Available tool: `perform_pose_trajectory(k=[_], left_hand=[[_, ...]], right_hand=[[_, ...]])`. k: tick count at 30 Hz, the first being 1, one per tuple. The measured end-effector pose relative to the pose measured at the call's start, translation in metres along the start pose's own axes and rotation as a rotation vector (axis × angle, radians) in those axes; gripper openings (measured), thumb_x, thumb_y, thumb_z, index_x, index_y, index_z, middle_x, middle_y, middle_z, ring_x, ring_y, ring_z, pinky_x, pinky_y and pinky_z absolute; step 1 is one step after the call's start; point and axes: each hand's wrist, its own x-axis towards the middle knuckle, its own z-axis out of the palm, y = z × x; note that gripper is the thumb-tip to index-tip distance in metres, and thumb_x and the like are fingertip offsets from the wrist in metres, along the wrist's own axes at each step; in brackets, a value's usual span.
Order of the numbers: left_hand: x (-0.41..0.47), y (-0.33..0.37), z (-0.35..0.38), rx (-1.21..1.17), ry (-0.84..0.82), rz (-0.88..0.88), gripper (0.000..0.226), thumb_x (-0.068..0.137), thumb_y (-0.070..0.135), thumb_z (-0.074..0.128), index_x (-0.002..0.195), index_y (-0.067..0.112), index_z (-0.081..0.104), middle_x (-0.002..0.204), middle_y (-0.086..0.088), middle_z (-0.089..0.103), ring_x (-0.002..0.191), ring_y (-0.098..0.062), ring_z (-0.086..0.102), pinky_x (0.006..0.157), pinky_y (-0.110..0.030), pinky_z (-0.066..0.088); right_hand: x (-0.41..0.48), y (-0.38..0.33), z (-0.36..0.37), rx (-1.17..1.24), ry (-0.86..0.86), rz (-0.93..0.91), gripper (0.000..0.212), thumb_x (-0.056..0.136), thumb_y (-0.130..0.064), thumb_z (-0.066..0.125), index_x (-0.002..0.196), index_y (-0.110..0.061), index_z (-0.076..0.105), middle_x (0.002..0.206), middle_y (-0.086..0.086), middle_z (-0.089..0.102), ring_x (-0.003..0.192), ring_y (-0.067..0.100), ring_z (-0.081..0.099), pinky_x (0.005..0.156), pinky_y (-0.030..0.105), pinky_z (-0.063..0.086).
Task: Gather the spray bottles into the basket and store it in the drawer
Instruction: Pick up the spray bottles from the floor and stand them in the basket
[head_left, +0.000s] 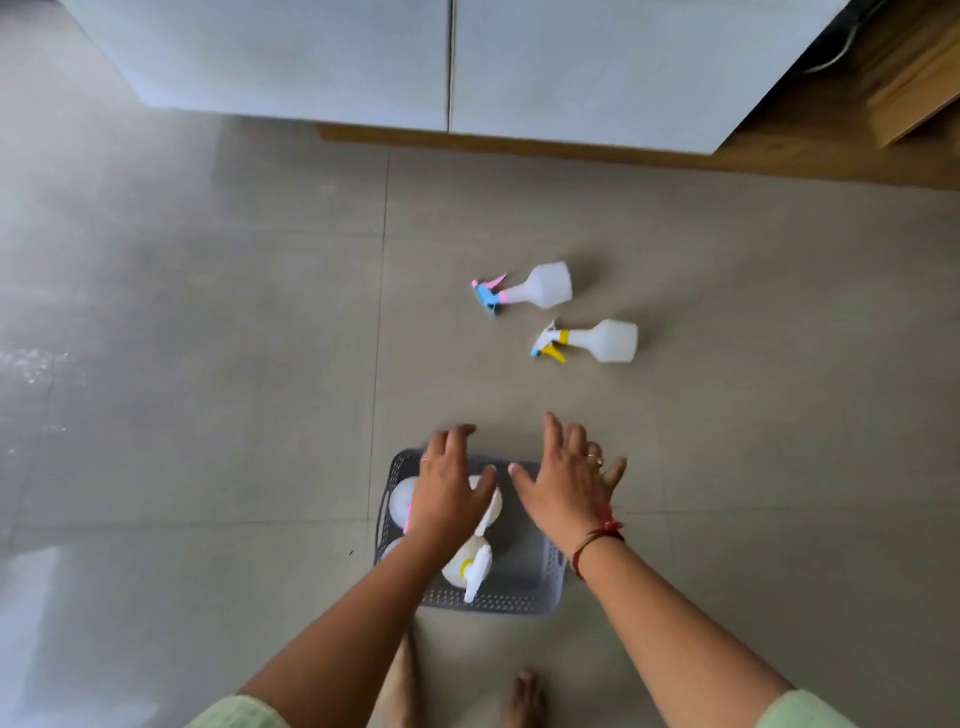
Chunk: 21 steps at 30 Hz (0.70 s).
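Nearest you, your bare feet (524, 696) stand on the grey tiled floor (208, 364), and both forearms reach forward from pale green sleeves. Just ahead sits the grey perforated basket (498, 603), already holding several white spray bottles upright; one with a yellow collar (470, 566) shows clearly, the others are partly hidden under your arm.

Your left hand (449, 493) hovers over the basket, fingers (460, 434) loosely spread and holding nothing. Your right hand (569, 483) hovers over the far right part of the basket, fingers (553, 431) fanned wide, also empty; a red thread circles that wrist.

Farther on, well apart from the basket, two bottles lie on their sides: the yellow-trigger bottle (605, 340) nearer, the pink-and-blue-trigger bottle (543, 285) just beyond it, both nozzles pointing left.

To do this step well, reach for each by its narrow neck, stand it upright, and place it in the free right side of the basket.

Farthest away stands the white cabinet front (363, 57), its drawer shut.
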Motion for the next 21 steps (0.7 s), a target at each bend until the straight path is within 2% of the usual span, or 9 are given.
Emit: perform_pose_trajectory(k=[4,7,12,15,21], left_hand=[[0.041,0.045,-0.027,0.009,0.011,-0.044,0.051,0.089,0.029,0.061,0.135,0.016,0.042,0.138,-0.011,0.043,0.124,-0.03,0.049,0.1,-0.036,0.043],[0.08,0.067,-0.018,0.005,0.018,-0.086,0.05,0.091,0.031,0.059,0.135,0.016,0.042,0.141,-0.012,0.041,0.126,-0.031,0.047,0.103,-0.038,0.042],[0.117,0.072,0.042,-0.035,0.036,-0.26,0.045,0.091,0.023,0.056,0.134,0.016,0.044,0.138,-0.013,0.044,0.125,-0.032,0.049,0.105,-0.038,0.04],[0.121,0.074,0.086,-0.072,0.004,-0.369,0.046,0.09,0.02,0.057,0.134,0.014,0.045,0.137,-0.014,0.044,0.125,-0.032,0.049,0.105,-0.037,0.038],[0.146,0.087,0.141,-0.127,0.031,-0.467,0.047,0.089,0.02,0.058,0.133,0.014,0.045,0.135,-0.014,0.047,0.127,-0.031,0.047,0.105,-0.038,0.039]], right_hand=[[0.023,0.002,-0.036,-0.018,0.017,-0.039,0.071,0.084,-0.048,0.054,0.145,-0.025,0.025,0.146,0.006,0.032,0.131,0.029,0.039,0.111,0.062,0.015],[0.06,0.021,-0.045,-0.054,0.017,-0.073,0.072,0.085,-0.042,0.055,0.146,-0.023,0.021,0.148,0.009,0.03,0.133,0.031,0.037,0.112,0.062,0.015],[0.114,0.066,-0.028,-0.268,-0.035,-0.368,0.083,0.084,-0.031,0.056,0.151,-0.027,0.006,0.156,0.01,0.02,0.138,0.031,0.032,0.113,0.062,0.003],[0.156,0.095,-0.027,-0.275,-0.113,-0.369,0.078,0.085,-0.022,0.051,0.151,-0.024,0.009,0.155,0.01,0.021,0.138,0.03,0.03,0.114,0.06,0.003],[0.222,0.119,-0.024,-0.269,-0.122,-0.467,0.078,0.082,-0.018,0.053,0.15,-0.021,0.014,0.149,0.008,0.027,0.136,0.028,0.032,0.117,0.055,0.008]])
